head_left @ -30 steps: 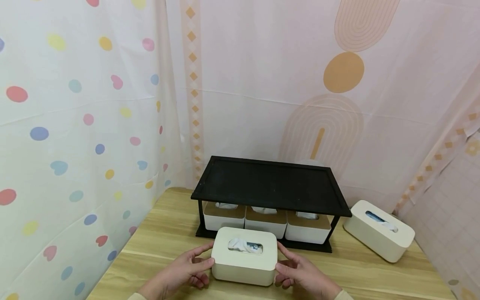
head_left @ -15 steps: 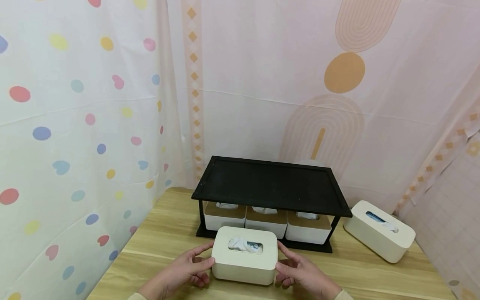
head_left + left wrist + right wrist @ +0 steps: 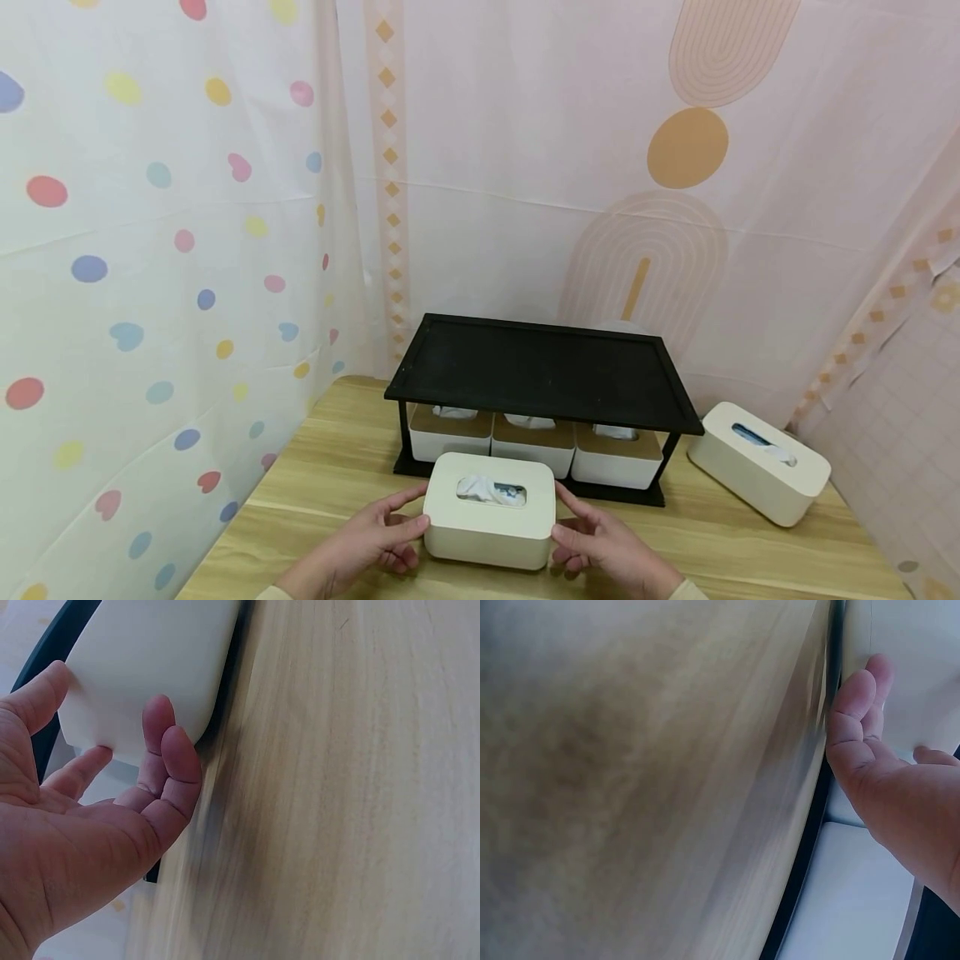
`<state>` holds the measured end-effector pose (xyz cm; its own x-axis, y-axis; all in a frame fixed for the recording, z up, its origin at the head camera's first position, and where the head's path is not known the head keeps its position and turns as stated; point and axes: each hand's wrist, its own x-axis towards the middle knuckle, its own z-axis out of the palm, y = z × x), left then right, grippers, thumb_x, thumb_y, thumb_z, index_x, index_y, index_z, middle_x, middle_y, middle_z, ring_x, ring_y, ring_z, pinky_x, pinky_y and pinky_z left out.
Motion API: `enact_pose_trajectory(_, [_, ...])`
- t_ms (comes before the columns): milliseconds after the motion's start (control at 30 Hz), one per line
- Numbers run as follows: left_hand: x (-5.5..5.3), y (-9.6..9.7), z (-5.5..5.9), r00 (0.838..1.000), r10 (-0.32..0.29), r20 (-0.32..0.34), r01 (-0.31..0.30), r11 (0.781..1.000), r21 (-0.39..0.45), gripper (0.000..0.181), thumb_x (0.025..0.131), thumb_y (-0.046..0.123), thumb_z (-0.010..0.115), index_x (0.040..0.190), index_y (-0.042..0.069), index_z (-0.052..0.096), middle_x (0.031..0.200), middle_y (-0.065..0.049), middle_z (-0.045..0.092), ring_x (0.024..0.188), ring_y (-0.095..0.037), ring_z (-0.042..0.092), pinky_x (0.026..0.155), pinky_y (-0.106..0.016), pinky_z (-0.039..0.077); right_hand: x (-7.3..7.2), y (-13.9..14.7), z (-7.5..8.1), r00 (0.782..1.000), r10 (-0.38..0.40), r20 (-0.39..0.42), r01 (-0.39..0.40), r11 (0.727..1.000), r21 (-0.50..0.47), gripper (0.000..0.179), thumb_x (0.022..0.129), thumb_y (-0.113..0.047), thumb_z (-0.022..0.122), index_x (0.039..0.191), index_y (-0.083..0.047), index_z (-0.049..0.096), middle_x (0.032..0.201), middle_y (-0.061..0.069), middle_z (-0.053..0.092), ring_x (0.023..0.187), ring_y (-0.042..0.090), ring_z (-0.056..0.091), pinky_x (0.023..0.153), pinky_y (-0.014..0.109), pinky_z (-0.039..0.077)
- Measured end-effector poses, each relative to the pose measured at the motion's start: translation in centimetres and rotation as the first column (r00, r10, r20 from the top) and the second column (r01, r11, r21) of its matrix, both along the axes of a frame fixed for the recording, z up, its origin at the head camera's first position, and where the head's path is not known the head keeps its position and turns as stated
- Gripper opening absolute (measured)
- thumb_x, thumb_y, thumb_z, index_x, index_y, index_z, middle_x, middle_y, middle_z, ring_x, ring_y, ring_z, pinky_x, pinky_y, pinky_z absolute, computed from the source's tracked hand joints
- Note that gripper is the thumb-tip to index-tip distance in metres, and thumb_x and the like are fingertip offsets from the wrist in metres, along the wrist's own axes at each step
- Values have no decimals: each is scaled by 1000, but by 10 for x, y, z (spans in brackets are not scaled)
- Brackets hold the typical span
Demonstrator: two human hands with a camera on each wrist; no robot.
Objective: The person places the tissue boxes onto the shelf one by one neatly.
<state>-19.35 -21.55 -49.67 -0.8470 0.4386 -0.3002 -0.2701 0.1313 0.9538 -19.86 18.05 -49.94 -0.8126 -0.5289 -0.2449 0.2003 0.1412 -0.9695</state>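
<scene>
A cream tissue box (image 3: 489, 523), with white tissue in its oval slot, is level in front of the black rack, close over the wooden table. My left hand (image 3: 371, 537) holds its left end, thumb and index fingertip on the side wall. At the opposite end my right hand (image 3: 603, 542) holds it the same way. In the left wrist view, two other fingers of the left hand (image 3: 97, 802) curl loosely beside the box (image 3: 150, 660). The right wrist view has the right hand (image 3: 892, 765) against the box wall (image 3: 922, 682).
Behind the box stands a black two-tier rack (image 3: 540, 367). Three white tissue boxes with brown lids, one of them a right-hand box (image 3: 617, 462), sit side by side on its lower shelf. Another cream tissue box (image 3: 761, 467) lies angled at the right. Curtains (image 3: 187, 250) enclose the wooden table (image 3: 300, 483).
The head view has shifted very slightly. Both hands and the tissue box between them keep their places.
</scene>
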Motion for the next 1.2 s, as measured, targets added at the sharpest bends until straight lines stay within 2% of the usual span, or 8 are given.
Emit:
enact_pose_trajectory(567, [-2,1,1,1000,1,-15,-1,1000,-9,83,107,40,66,169,4,25,112,-13,71,80,-19,72,76,-35,60,-1,1,5,1000,-2,12,2,1000,1,85,110,-35,62,172,-13,10,131,15,69,102,20,72,83,34,62])
enact_pose_trajectory(967, [0,3,4,1000,1,-10,-1,1000,-16,84,107,40,67,169,3,25,111,-12,72,81,-19,72,76,-34,59,1,1,9,1000,-17,0,17,999,30,84,110,-36,62,172,-12,11,136,16,68,103,20,71,85,33,60])
enact_pose_trajectory(1200, [1,2,5,1000,13,-5,-13,1000,-14,84,106,42,68,169,5,26,118,-13,71,81,-19,72,76,-34,59,2,1,10,1000,-20,-2,20,999,36,84,110,-36,62,172,-11,11,134,15,69,103,20,71,86,33,60])
